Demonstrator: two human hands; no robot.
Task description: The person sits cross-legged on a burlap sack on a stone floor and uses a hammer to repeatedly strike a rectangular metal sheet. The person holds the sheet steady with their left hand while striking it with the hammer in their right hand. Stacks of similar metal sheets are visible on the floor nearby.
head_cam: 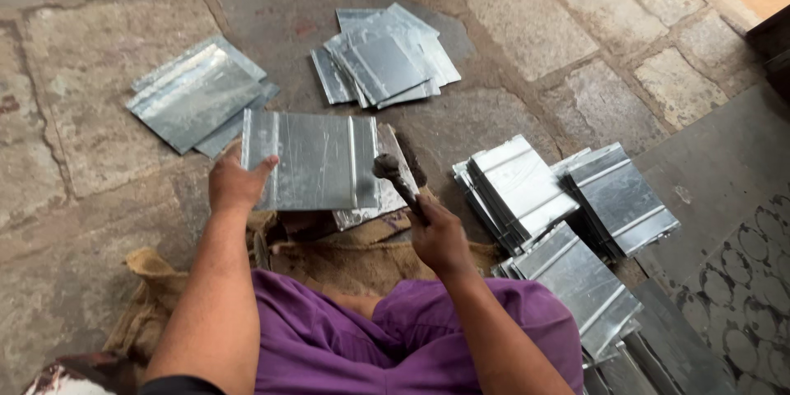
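Galvanised ribbed sheet (317, 160) held flat over burlap sacking (329, 259) in front of the knees; left hand (234, 185) fingers clamped on its left edge. Right hand (440, 239) fingers closed round hammer (399, 181) handle, head at the sheet's right edge. Sheet stacks on stone floor (99, 58): far left (197, 95), far centre (387, 58), right (527, 189).

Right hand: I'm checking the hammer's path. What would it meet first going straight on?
Probably the ribbed metal sheet the left hand holds; the hammer in the right hand is at its right edge.
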